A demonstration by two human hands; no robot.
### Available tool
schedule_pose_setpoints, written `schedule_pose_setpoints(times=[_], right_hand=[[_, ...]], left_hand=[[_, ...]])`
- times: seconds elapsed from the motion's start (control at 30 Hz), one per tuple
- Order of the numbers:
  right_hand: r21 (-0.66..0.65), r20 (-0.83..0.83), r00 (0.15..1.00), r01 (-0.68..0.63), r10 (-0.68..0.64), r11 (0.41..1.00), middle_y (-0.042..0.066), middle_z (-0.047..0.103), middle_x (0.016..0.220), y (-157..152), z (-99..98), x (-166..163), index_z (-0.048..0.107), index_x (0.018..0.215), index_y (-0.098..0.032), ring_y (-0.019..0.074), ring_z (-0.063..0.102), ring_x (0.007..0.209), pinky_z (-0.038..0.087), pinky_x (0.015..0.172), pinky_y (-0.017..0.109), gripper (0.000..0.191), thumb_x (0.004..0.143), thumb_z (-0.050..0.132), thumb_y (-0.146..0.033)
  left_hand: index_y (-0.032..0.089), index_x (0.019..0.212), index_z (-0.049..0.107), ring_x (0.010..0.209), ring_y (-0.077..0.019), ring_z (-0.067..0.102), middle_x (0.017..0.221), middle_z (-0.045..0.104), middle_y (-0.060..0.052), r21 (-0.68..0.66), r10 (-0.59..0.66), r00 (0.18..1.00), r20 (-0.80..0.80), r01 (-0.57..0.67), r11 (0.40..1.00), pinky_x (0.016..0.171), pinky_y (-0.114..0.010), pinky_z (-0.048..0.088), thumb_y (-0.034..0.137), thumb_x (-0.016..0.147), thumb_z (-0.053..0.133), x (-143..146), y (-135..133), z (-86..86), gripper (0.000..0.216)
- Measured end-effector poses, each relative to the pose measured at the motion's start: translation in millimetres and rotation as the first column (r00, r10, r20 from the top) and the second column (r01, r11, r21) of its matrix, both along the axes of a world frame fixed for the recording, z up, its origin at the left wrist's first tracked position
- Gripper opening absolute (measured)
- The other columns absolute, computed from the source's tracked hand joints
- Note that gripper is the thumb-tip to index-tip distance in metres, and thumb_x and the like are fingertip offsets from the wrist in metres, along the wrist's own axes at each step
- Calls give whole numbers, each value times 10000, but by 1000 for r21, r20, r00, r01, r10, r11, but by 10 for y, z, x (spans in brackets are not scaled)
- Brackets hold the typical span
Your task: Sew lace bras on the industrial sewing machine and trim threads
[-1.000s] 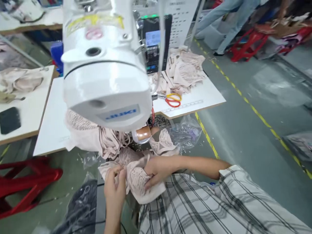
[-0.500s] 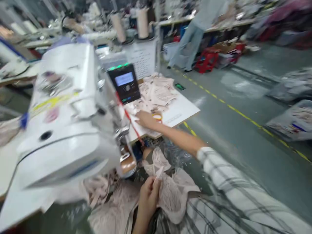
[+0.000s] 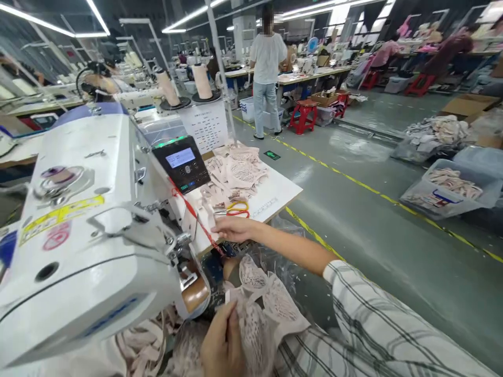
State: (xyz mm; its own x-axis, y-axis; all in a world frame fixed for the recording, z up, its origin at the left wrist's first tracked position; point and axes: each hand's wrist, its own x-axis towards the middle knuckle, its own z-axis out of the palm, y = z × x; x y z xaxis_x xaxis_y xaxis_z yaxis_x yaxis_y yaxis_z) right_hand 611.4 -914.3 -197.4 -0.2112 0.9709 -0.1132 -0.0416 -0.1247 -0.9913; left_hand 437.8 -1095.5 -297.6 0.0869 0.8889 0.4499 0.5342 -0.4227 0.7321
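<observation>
My left hand is closed on the edge of a beige lace bra, which lies across my lap with its cups spread to the right. My right hand reaches to the front edge of the white table, its fingertips pinched at a small whitish strip. Just behind that hand lie scissors with red and yellow handles. To the left stands a white sewing machine, a red cord hanging at its side. The machine head hides part of the fabric below it.
More beige lace pieces are heaped on the table beside a control panel. Thread cones stand behind. On the right, a clear bin of fabric sits on the floor. A person stands near red stools.
My right hand has drawn back from the table top to its front edge, with the whitish strip at its fingertips. My left hand has moved slightly down and left with the bra. The view has tilted up.
</observation>
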Motion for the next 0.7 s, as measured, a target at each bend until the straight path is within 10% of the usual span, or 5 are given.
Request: schedule_pose_setpoints(times=[0.13,0.37,0.57,0.7], right_hand=[[-193,-256,947,-248,195,950,-72,564,577,-569,-269,-27,532,754,-197,30,504,454,423,449,140,445,717,831,-525],[-66,-44,952,-306,304,950,-18,656,658,-717,-408,-272,600,846,-183,108,637,551,509,519,217,386,755,794,-504],[69,184,941,-300,283,951,-28,609,645,-491,-438,-501,570,808,-196,115,572,531,456,521,242,260,795,701,-420],[277,375,912,-279,164,920,8,597,698,-365,-441,-630,546,700,-188,161,576,679,463,633,286,238,839,630,-361]], left_hand=[[188,1190,693,874,-138,739,961,780,-73,327,-29,964,-263,117,938,827,-180,556,121,967,518,-192,138,396,292],[179,1197,733,661,-140,621,770,666,-48,24,234,854,-464,-252,967,603,-216,478,330,1026,433,-610,203,463,378],[183,1274,691,625,-130,633,944,771,-77,-234,72,970,-233,-128,964,596,-217,468,348,1006,464,-780,254,416,388],[182,1327,653,450,-110,483,717,722,-18,-351,-2,986,-165,-57,935,486,-222,391,391,990,480,-881,277,381,433]])
